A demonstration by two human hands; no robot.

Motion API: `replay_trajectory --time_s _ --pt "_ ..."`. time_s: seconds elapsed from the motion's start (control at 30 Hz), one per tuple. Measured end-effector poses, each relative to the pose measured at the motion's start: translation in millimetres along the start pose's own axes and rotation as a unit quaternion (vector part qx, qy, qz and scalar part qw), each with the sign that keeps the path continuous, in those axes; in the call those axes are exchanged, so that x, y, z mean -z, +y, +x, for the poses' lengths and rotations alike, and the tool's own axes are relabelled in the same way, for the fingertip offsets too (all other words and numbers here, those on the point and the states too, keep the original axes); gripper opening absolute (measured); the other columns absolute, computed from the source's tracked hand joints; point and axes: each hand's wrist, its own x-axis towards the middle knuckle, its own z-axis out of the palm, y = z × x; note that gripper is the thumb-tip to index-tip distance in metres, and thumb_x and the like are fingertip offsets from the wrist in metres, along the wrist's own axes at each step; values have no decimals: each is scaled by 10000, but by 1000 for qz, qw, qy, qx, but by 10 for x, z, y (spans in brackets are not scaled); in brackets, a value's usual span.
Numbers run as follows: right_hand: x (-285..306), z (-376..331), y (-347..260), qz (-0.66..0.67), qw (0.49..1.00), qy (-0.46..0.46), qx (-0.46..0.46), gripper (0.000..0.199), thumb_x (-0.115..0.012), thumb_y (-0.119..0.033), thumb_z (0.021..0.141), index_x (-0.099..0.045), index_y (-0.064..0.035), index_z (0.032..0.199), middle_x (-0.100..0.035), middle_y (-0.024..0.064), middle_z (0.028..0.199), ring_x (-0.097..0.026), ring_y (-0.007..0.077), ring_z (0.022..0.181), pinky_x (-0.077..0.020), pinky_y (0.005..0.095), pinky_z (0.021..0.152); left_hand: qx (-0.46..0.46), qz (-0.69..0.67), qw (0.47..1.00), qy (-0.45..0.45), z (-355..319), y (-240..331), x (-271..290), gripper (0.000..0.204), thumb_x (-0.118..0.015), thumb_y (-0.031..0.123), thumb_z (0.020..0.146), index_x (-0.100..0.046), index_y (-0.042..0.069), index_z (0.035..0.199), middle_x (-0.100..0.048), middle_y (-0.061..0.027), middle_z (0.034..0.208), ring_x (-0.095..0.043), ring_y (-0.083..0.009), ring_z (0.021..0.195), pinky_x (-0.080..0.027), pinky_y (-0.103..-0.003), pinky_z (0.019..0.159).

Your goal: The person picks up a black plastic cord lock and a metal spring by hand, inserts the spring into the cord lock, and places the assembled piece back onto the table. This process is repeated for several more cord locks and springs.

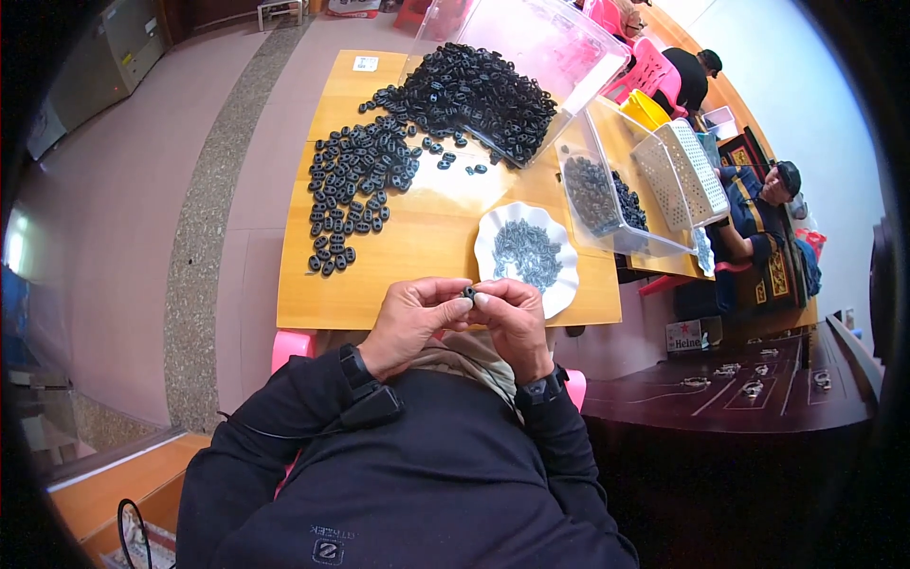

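Observation:
Close to my body, just past the table's near edge, both hands meet at one small black plastic piece (468, 293). My left hand (414, 318) pinches it from one side between thumb and forefinger. From the other side my right hand (515, 321) closes on it with thumb and fingertips; whether a second tiny part sits there is hidden. A white wavy-rimmed plate (567, 287) lies beyond my right hand, holding many small greyish, see-through parts (527, 253). Loose oval black pieces with two holes (355, 175) spread over the table's left side.
A clear bin (578, 47) tipped on its side spills a big heap of black pieces (479, 95) onto the wooden table (408, 261). Another clear bin (578, 185) with black pieces and a white perforated basket (687, 175) stand at right. A person (758, 213) sits beyond.

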Motion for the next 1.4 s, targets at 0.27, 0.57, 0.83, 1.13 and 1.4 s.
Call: replay_trajectory --time_s 0.27,0.57,0.83,1.13,1.4 --pt "-19 -38 -66 41 998 -54 2 103 -591 19 879 -648 58 955 -660 179 982 -684 255 841 -597 408 724 -32 56 997 -47 13 29 -4 230 -643 75 903 -623 -24 1110 -681 -71 936 -644 -105 762 -551 -228 659" --pt "-18 -8 -58 -40 998 -29 25 131 -598 -37 913 -639 51 1001 -676 131 929 -675 193 804 -575 317 729 -63 21 997 -44 41 10 -31 216 -639 85 910 -627 -19 1099 -676 -68 956 -637 -118 793 -538 -239 703" --pt "-106 18 -91 -253 954 -52 150 253 -647 18 865 -613 66 1111 -644 95 957 -649 147 852 -551 256 739 5 -40 999 -24 43 23 44 206 -621 102 922 -618 -9 1095 -663 -67 958 -642 -129 834 -561 -272 750" --pt "-170 -11 -232 -483 819 -68 301 242 -719 4 758 -638 44 982 -644 147 898 -682 223 754 -542 295 649 59 -31 997 -33 13 34 6 183 -617 117 920 -620 -26 1034 -662 -82 913 -653 -155 791 -560 -274 724" --pt "-117 -35 -222 -522 783 -84 327 242 -726 -46 739 -646 6 962 -653 133 871 -664 289 742 -530 336 632 55 -11 998 -18 -20 22 0 175 -608 112 926 -638 -36 1016 -674 -96 901 -661 -147 759 -560 -261 681"
